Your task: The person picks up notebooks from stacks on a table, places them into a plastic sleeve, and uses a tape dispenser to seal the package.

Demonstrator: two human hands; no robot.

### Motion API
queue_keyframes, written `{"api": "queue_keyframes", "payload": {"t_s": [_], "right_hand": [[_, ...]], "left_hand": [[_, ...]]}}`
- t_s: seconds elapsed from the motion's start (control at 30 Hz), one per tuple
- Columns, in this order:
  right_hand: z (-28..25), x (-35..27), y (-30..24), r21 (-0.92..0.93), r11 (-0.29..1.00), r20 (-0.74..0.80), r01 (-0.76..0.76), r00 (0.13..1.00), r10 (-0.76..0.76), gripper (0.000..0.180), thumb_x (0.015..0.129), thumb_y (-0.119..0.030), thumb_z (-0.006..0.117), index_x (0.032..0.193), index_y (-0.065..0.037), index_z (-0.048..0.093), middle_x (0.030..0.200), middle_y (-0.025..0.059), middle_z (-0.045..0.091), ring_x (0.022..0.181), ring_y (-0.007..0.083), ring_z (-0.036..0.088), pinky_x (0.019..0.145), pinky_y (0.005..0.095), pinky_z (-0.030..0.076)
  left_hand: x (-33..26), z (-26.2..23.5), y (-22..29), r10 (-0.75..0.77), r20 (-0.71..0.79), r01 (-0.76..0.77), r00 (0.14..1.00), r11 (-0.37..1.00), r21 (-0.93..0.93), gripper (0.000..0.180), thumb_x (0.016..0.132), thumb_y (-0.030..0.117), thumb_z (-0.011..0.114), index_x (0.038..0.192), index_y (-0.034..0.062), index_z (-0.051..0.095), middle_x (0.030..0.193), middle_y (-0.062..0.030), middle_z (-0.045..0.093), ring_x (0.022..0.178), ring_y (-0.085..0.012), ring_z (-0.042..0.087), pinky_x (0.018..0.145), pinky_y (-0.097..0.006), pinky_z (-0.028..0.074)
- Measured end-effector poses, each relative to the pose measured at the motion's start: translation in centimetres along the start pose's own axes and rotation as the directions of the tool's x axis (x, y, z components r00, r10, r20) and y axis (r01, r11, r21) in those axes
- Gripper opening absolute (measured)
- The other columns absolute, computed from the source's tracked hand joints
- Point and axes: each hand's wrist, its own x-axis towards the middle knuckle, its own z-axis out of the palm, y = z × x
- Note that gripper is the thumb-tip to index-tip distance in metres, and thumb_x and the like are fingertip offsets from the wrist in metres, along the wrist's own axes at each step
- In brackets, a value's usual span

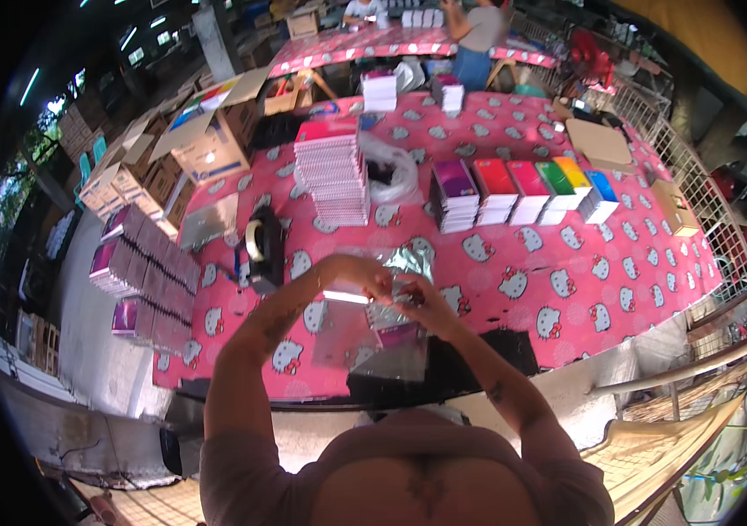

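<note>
A person's bare arms reach up from the lower edge over a table covered in pink cartoon-cat cloth. The left hand and right hand almost meet at the near middle of the table, fingers curled in a tight, nearly closed pinch; whether film is caught between the fingertips, I cannot tell.

The clear plastic bag lies under and just in front of the hands, spreading from them toward the person's body. A purple-covered notebook shows through or beside it, on the body side of the fingers — the right hand is the nearer one. Only a slanting purple band shows, running roughly left to right, so the notebook's long axis is unclear. A bright white strip runs roughly left to right just on the body side of the left hand. Crumpled clear plastic lies just beyond the hands. What matters most, I judge, is that the notebook sits between the fingers and the body — a pull inward would pass over it.

Left of the hands stands a black tape dispenser; beyond them rises a tall stack of red-topped notebooks. Shorter stacks in several colours line up at the right.
</note>
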Motion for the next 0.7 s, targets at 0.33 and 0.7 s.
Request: {"api": "queue_keyframes", "payload": {"t_s": [0.33,0.7], "right_hand": [[-1.6,-3.0,3.9,0.278,0.960,-0.210,0.045,0.978,0.015,0.057,0.106,-0.031,0.051,0.154,-0.006,0.032,0.147,0.0108,0.043,0.128,0.0166,0.043,0.108,0.0325,0.034],[2.8,-2.6,4.4,-0.123,0.992,0.033,0.021,0.999,-0.017,0.061,0.084,-0.026,0.080,0.131,-0.001,0.050,0.129,0.0111,0.057,0.113,0.0195,0.056,0.096,0.0377,0.047]], "left_hand": [[0.5,8.5,2.9,0.202,-0.831,0.101,0.519,0.950,0.294,0.061,0.092,0.044,0.067,0.132,0.0022,0.049,0.127,-0.0155,0.049,0.118,-0.0267,0.048,0.096,-0.047,0.039],[-5.2,21.2,1.6,-0.217,-0.946,-0.178,0.242,0.948,-0.263,0.100,0.072,0.033,0.090,0.148,-0.0023,0.035,0.138,-0.0230,0.053,0.125,-0.0346,0.056,0.102,-0.044,0.048]]}}
